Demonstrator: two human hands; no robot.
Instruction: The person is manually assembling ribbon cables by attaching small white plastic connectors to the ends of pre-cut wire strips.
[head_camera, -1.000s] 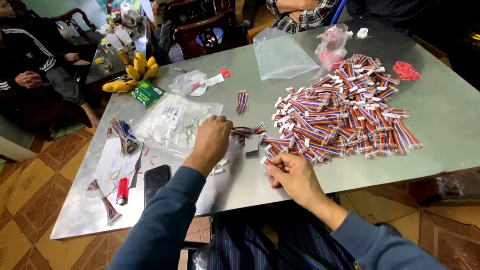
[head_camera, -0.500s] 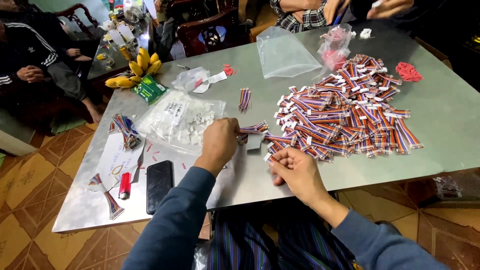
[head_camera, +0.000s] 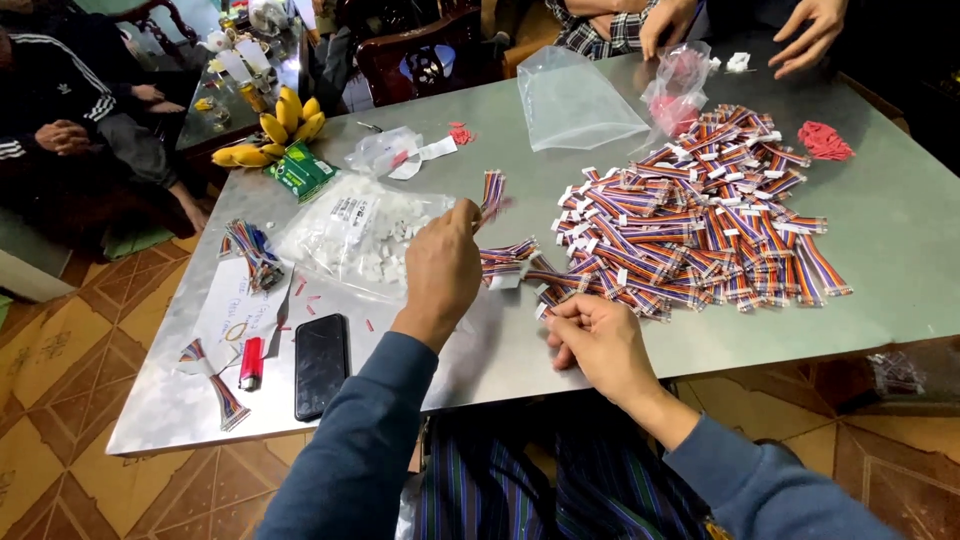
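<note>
We are pinching a cable (head_camera: 508, 252) in our left hand (head_camera: 442, 268), right hand (head_camera: 597, 338) curled shut at five o'clock, few sorted, the big pile (head_camera: 700, 215) at two o'clock waiting on the bench (head_camera: 900, 240).

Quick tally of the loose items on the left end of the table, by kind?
Phone: 1
Red lighter: 1
Banana bunch: 1
Green packet: 1
Bag of white connectors: 1
Total: 5

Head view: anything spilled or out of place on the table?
Small red bits lie scattered loose on the metal table between the bag of white parts and the black phone. A banana bunch sits among work items.
</note>
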